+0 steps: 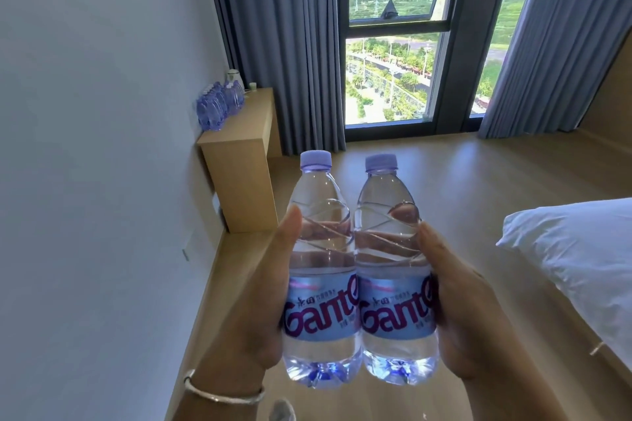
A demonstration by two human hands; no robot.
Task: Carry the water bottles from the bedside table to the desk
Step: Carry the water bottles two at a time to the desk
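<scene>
Two clear water bottles with lilac caps and blue labels stand upright side by side in front of me. My left hand (253, 311) grips the left bottle (319, 270), thumb on its near side. My right hand (468, 311) grips the right bottle (393, 267) the same way. The two bottles touch each other. Ahead on the left, the wooden desk (246, 133) stands against the white wall, with several more bottles (219, 104) lined up along the wall on its top.
A kettle (234, 79) and a small cup (253, 86) stand at the desk's far end. Grey curtains (284, 44) frame a tall window (393, 44) ahead. A bed with a white pillow (581, 256) lies at the right. Wooden floor (444, 164) stretches between the bed and the desk.
</scene>
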